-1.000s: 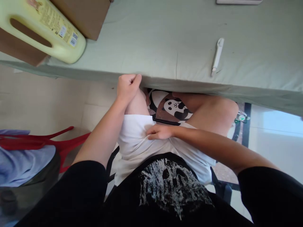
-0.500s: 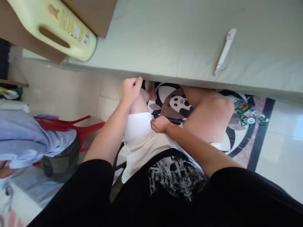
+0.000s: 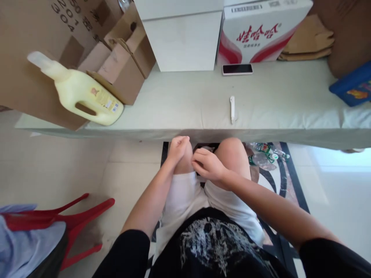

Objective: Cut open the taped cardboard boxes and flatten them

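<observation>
My left hand (image 3: 179, 148) is closed in a loose fist over my left knee, below the table's front edge. Curled fingers also close my right hand (image 3: 209, 165), which hovers between my knees beside the left one; nothing shows in either hand. Nearest on the green-covered table (image 3: 179, 104) lies a slim white tool (image 3: 232, 109) that looks like a box cutter. Behind it a phone (image 3: 237, 69) rests with its dark face showing.
A yellow jug-shaped bottle (image 3: 87, 96) leans by cardboard boxes (image 3: 121, 73) at left. White boxes (image 3: 185, 42) stand at the back, a blue pack (image 3: 352, 87) at right. Plastic bottles (image 3: 265, 154) lie on the floor; a red chair (image 3: 72, 220) holds a person at left.
My view has tilted up, showing more of the table. My right hand has left the shorts' hem and come forward beside the left hand. My knees have drawn closer together.
</observation>
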Action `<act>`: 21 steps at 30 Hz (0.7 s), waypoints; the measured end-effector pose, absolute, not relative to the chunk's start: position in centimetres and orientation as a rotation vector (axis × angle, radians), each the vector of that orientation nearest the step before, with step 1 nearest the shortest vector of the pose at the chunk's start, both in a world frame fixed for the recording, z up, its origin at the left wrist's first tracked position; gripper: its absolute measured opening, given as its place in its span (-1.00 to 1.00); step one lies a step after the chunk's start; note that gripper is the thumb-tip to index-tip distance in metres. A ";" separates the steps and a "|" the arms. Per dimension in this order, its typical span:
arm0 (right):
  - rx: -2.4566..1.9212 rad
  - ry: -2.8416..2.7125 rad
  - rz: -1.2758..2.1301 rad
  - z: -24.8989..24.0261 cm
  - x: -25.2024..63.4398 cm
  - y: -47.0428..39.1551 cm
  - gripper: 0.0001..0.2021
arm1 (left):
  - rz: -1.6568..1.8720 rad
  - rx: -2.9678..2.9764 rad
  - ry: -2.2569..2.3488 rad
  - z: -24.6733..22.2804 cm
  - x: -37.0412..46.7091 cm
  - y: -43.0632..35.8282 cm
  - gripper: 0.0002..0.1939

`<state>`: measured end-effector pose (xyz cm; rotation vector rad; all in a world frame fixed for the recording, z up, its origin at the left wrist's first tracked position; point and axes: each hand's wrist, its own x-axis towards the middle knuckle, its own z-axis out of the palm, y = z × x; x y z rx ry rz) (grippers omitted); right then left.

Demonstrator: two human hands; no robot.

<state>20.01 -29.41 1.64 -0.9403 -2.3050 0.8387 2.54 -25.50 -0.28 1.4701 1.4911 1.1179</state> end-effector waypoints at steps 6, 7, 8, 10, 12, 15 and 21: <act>-1.015 -2.065 0.800 3.5 20.8 -22.3 -0.79 | 1.128 1.483 1.258 2.7 2.8 -19.0 -0.45; -1.023 -2.043 0.795 3.2 20.5 -20.7 -0.79 | 1.141 1.482 1.240 2.7 2.9 -17.1 -0.45; -1.027 -2.026 0.792 2.8 20.2 -19.0 -0.79 | 1.156 1.480 1.234 2.6 3.0 -15.0 -0.45; -1.030 -2.006 0.795 1.7 19.4 -15.8 -0.79 | 1.184 1.463 1.246 1.6 3.0 -11.2 -0.45; -1.042 -1.990 0.805 0.2 18.7 -13.0 -0.77 | 1.199 1.431 1.279 0.2 2.9 -8.4 -0.44; -1.185 -1.991 0.799 -1.9 17.8 -10.4 -0.75 | 1.185 1.375 1.331 -1.2 2.7 -6.5 -0.47; -1.462 -2.242 0.516 -2.5 15.3 -10.1 -0.71 | 1.311 1.353 1.239 0.0 0.9 -6.1 -0.44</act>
